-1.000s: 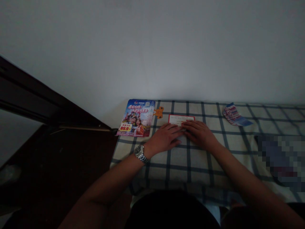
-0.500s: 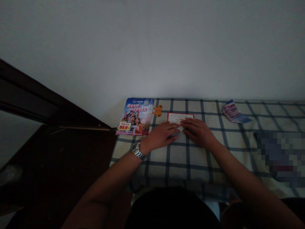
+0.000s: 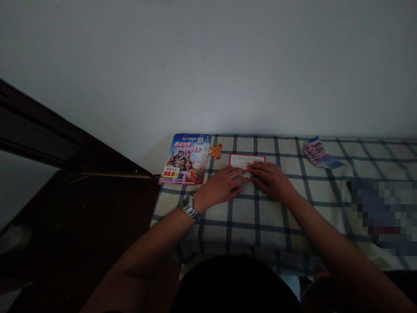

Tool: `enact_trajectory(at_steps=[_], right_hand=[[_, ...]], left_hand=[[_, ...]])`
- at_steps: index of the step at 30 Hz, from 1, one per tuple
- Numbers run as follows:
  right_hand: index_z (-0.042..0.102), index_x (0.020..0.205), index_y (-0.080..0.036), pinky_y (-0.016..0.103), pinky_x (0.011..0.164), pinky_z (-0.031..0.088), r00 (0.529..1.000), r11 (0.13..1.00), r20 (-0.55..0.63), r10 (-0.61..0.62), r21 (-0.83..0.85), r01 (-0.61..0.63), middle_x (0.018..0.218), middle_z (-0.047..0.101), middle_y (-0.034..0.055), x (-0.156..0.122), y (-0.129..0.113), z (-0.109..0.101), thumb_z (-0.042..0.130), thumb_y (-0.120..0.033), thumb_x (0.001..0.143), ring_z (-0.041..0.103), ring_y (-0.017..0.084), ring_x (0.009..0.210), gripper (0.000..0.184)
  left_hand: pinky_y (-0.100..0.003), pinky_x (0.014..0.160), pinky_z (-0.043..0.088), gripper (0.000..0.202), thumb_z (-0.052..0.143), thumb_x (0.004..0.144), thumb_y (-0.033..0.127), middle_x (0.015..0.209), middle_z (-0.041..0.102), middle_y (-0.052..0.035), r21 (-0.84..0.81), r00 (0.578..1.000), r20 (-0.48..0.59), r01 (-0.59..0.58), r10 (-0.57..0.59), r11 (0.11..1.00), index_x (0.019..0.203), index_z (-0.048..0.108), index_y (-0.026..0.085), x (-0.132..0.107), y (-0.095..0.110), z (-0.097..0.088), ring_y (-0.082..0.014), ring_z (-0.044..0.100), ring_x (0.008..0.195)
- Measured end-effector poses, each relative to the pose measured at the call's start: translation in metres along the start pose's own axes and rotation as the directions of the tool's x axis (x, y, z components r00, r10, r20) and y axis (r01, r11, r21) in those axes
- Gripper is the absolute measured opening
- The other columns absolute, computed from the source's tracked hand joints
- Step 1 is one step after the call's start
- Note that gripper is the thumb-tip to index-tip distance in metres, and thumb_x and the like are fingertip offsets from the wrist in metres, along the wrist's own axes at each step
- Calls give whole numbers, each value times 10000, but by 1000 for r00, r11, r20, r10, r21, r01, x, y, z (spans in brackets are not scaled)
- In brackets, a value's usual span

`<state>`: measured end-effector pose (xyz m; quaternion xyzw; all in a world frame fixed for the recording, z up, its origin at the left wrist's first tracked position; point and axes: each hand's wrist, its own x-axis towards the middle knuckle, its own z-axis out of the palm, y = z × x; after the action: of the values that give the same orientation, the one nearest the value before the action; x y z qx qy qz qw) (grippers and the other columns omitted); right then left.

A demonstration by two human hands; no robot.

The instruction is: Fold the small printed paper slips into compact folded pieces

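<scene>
A sheet of paper (image 3: 243, 159) with a red border and lines of small print lies on the checked cloth. My left hand (image 3: 228, 181) rests over its near left part, fingers stretched out flat and thumb apart. From the other side my right hand (image 3: 270, 179) lies on its near right part, fingers extended and slightly bent, thumb apart. The fingertips of both hands almost meet at the middle of the sheet. Its near edge is hidden under them. A metal watch (image 3: 190, 207) is on my left wrist.
A stack of colourful flyers (image 3: 184, 161) lies at the far left corner, beside an orange bear-shaped piece (image 3: 215, 151). Further right is a pleated, fan-like printed paper (image 3: 321, 154). A blurred-out dark item (image 3: 384, 217) lies at the right. The wall (image 3: 228, 87) borders the cloth's far edge.
My left hand has shifted very slightly to the right. The white bit of paper that showed between the fingertips is now flatter and less visible. My right hand has barely moved.
</scene>
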<state>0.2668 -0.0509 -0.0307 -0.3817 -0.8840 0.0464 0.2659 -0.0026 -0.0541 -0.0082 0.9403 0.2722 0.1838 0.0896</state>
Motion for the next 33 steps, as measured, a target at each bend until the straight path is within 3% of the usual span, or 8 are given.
enact_trajectory(at_steps=[11,18,27,33], right_hand=[[668,1357,-246,558,1109,531,1000,999,-12,-13,46,13,1359,713,100,1,1,1,633,-258,1002,634,305,1312,356],[677,1348,-220,542,1102,542,1000,999,-23,-14,32,15,1345,719,110,1,1,0,635,-258,1002,646,301,1289,351],[679,1370,-276,570,1124,538,1000,996,-20,13,89,-11,1334,732,81,2,0,-1,626,-243,998,645,296,1309,377],[690,1360,-269,554,1123,545,999,994,-34,27,109,-23,1325,732,82,1,1,1,598,-236,1012,642,289,1308,361]], left_hand=[[-514,1236,375,425,608,1034,368,1529,519,-102,-9,999,20,-29,29,1000,1440,571,249,1,4,-3,-279,458,1440],[-471,1234,349,380,602,1033,401,1538,525,-80,54,998,60,12,-15,998,1381,615,248,4,7,-6,-270,457,1428],[-470,1190,384,479,610,1019,451,1527,557,-58,11,998,59,14,-15,1000,1465,560,284,4,2,-5,-258,489,1397],[-463,1243,356,502,595,1021,503,1552,520,-69,11,998,61,8,-8,1000,1471,557,284,3,4,-5,-262,433,1462]])
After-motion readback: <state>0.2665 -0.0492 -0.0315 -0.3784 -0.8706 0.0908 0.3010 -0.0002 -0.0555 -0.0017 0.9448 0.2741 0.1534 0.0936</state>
